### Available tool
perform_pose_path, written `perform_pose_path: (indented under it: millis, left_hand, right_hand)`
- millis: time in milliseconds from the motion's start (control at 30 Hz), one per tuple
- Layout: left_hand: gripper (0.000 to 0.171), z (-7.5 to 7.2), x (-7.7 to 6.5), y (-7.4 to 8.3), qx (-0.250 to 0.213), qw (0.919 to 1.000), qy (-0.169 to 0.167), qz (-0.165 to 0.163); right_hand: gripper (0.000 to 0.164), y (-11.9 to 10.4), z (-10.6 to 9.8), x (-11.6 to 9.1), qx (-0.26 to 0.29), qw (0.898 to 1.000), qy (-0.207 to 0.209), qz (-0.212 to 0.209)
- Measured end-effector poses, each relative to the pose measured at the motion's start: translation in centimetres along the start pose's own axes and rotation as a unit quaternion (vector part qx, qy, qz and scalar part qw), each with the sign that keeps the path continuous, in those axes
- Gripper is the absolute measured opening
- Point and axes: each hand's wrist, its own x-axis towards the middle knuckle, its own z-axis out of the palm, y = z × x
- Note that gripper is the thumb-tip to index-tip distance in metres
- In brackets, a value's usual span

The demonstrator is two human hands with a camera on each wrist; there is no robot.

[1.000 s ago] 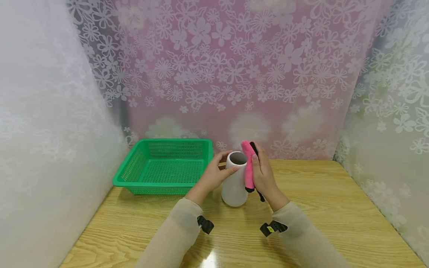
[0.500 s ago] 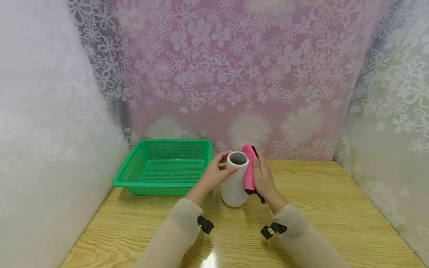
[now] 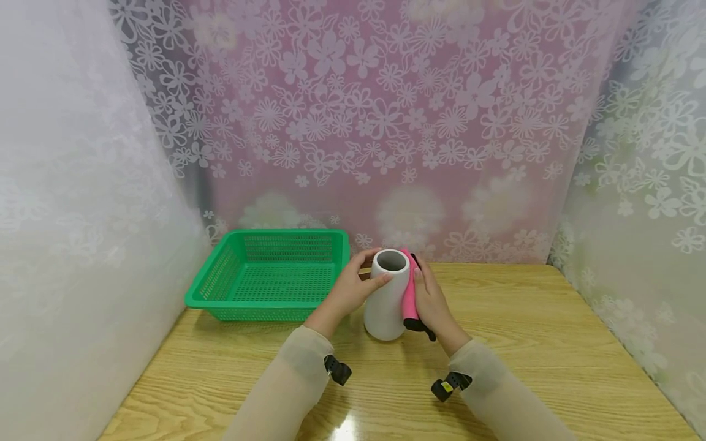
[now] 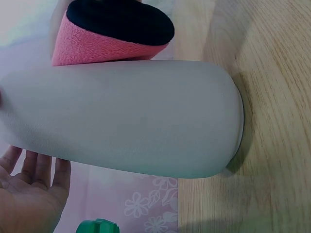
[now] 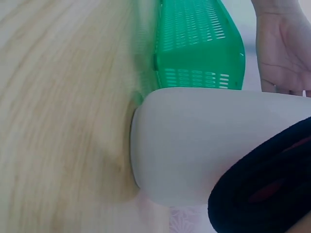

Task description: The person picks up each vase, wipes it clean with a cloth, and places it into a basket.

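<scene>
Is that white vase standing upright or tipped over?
The white vase is upright: base on the table, open mouth facing up.

From the head I look forward and down over the table point(image 3: 529, 343), farthest back. My two wrist views sit close in, rolled sideways, facing the white vase point(image 4: 126, 119) from either side; all three share it and the green basket point(image 5: 199, 53).

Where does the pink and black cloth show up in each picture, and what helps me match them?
Head: below and right of centre, the cloth in the right hand, against the white vase.
Left wrist: the cloth at the top, left of centre.
Right wrist: the cloth at the lower right, mostly black showing.
Shared landmark: the white vase, in all three.
</scene>
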Motion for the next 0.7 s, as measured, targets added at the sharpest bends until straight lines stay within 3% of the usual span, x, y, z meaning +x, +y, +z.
perform_pose_path:
  millis: [433, 700]
  left_hand:
    - [0.066, 0.0, -0.1, 0.1, -0.006, 1.0000, -0.001, 0.000]
    - [0.066, 0.0, -0.1, 0.6, -0.015, 0.9999, -0.006, -0.005]
  right_hand:
    - [0.059, 1.6, 0.3, -0.3, -0.049, 0.997, -0.022, 0.051]
    - [0.058, 2.2, 0.4, -0.5, -0.102, 0.991, -0.045, 0.081]
